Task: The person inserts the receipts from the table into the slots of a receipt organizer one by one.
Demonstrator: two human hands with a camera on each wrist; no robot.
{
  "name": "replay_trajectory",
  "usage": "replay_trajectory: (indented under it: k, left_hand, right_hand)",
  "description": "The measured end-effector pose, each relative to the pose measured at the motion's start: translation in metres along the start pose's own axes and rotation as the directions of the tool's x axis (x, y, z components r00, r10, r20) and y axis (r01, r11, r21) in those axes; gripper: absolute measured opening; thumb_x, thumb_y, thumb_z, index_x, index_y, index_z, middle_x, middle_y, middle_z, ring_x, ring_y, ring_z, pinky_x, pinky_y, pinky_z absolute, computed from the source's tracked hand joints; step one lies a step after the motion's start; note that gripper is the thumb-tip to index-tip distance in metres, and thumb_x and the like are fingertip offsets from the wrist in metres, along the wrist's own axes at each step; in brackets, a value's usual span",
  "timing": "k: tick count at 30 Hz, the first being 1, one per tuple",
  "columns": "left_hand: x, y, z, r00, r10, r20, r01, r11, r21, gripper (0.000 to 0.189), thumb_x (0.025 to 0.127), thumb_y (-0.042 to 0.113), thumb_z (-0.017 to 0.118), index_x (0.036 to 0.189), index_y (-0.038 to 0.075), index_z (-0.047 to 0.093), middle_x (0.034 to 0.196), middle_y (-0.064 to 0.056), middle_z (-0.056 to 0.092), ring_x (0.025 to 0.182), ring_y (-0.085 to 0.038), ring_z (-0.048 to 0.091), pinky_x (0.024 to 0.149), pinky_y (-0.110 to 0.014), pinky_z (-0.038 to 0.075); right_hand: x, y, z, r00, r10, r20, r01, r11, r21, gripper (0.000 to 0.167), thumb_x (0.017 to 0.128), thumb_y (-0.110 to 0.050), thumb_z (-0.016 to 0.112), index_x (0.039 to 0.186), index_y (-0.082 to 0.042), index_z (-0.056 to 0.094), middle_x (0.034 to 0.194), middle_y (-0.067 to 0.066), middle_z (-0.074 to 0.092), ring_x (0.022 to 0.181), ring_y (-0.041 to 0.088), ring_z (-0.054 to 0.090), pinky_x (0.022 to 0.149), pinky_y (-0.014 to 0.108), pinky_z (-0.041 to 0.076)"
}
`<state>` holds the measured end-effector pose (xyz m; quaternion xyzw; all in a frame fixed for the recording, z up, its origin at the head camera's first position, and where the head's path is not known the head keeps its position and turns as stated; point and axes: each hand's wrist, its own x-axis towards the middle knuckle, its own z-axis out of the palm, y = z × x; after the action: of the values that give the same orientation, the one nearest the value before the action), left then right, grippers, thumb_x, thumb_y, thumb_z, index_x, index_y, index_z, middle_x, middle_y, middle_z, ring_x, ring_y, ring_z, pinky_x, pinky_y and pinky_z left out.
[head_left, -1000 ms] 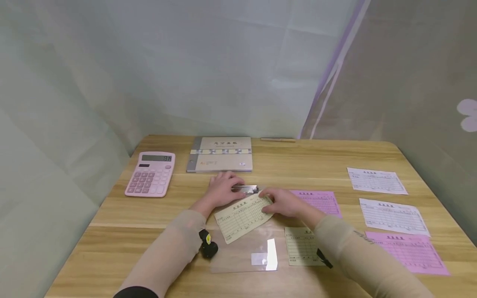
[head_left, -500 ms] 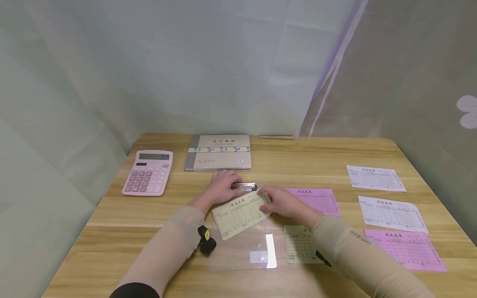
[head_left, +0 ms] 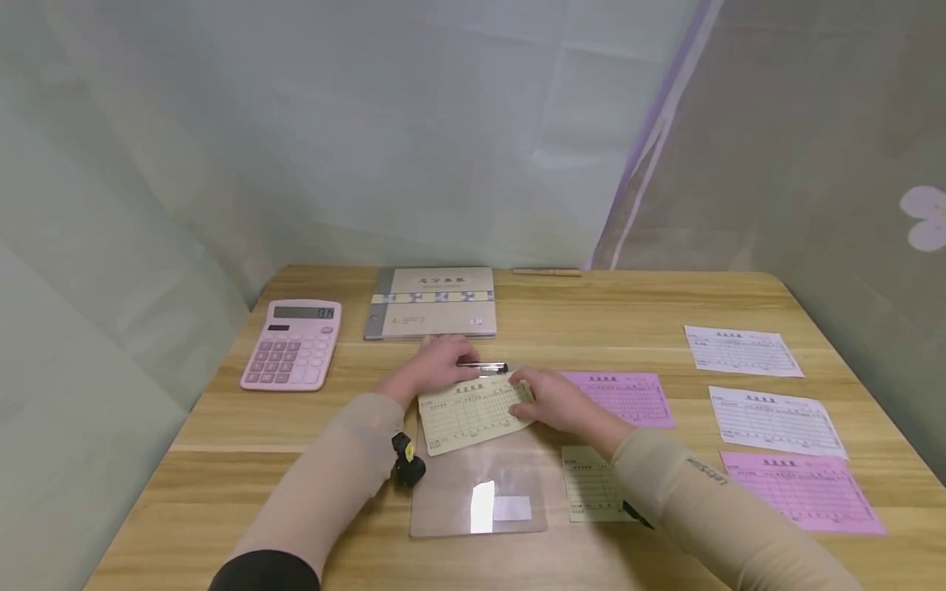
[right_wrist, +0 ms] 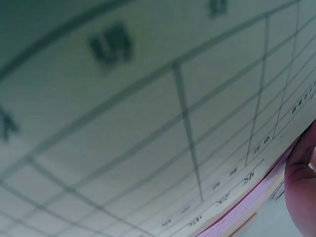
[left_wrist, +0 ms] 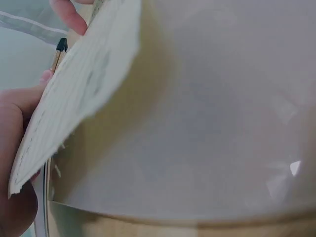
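A clear clipboard lies flat on the table, with its metal clip at the far edge. My left hand grips the left part of that clip, fingers curled over it. In my right hand, a pale yellow printed form is pinched between thumb and fingers at its right end. The form slants over the upper part of the clipboard, near the clip. In the left wrist view, the form stands raised off the board and partly hides the left hand. The form fills most of the right wrist view.
Right of the clipboard lie another yellow form and a pink form. Two white forms and a pink one lie farther right. A pink calculator, a ledger book and a pen sit toward the back.
The lower left corner of the yellow form has swung up toward the clip, so the form lies less tilted. Both hands stay near the clip.
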<state>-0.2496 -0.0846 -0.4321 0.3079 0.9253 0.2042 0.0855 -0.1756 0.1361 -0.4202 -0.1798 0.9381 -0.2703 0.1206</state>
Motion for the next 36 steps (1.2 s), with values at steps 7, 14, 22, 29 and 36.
replay_trajectory:
  k: [7, 14, 22, 29, 36]
  left_hand:
    - [0.003, 0.002, -0.007, 0.998, -0.02, 0.062, 0.022, 0.999, -0.027, 0.027, 0.089, 0.039, 0.061, 0.106, 0.018, 0.067, 0.103, 0.006, 0.062, 0.102, -0.015, 0.054, 0.093, -0.041, 0.028]
    - [0.006, -0.001, -0.01, 0.996, -0.033, 0.087, 0.036, 0.998, -0.043, 0.022, 0.09, 0.036, 0.062, 0.103, 0.02, 0.069, 0.1, 0.008, 0.062, 0.098, -0.014, 0.055, 0.09, -0.042, 0.027]
    - [0.007, 0.001, -0.014, 0.99, -0.076, 0.119, 0.085, 0.994, -0.07, 0.022, 0.09, 0.036, 0.061, 0.104, 0.021, 0.069, 0.105, 0.006, 0.062, 0.104, -0.017, 0.053, 0.096, -0.045, 0.025]
    - [0.007, 0.002, -0.016, 0.986, -0.102, 0.135, 0.114, 0.99, -0.084, 0.02, 0.091, 0.035, 0.061, 0.104, 0.021, 0.068, 0.105, 0.006, 0.063, 0.106, -0.018, 0.053, 0.098, -0.046, 0.022]
    - [0.006, 0.003, -0.013, 0.988, -0.093, 0.121, 0.104, 0.991, -0.089, 0.019, 0.089, 0.033, 0.063, 0.102, 0.021, 0.069, 0.097, 0.009, 0.064, 0.099, -0.015, 0.055, 0.096, -0.045, 0.024]
  right_hand:
    - [0.0, -0.001, 0.002, 1.0, -0.002, -0.029, 0.001, 1.0, -0.023, 0.049, 0.082, -0.029, 0.072, 0.123, -0.008, 0.055, 0.119, 0.011, 0.061, 0.108, 0.026, 0.057, 0.095, 0.042, 0.042]
    - [0.001, -0.002, 0.003, 0.999, -0.002, -0.033, 0.001, 0.999, -0.036, 0.051, 0.083, -0.03, 0.071, 0.125, -0.006, 0.053, 0.12, 0.014, 0.06, 0.109, 0.029, 0.057, 0.095, 0.043, 0.042]
    - [0.003, -0.002, 0.002, 1.0, 0.002, -0.031, -0.003, 0.999, -0.036, 0.05, 0.083, -0.027, 0.071, 0.125, -0.006, 0.054, 0.118, 0.015, 0.061, 0.108, 0.03, 0.057, 0.094, 0.043, 0.043]
    - [0.002, -0.004, 0.0, 0.999, 0.033, -0.012, -0.033, 0.999, 0.01, 0.052, 0.081, -0.024, 0.072, 0.127, -0.007, 0.053, 0.122, 0.013, 0.059, 0.113, 0.029, 0.055, 0.097, 0.043, 0.04]
    - [0.003, -0.002, 0.002, 0.996, 0.081, -0.034, -0.08, 0.997, 0.023, 0.052, 0.084, -0.031, 0.07, 0.127, -0.007, 0.053, 0.12, 0.013, 0.06, 0.107, 0.026, 0.058, 0.094, 0.042, 0.043]
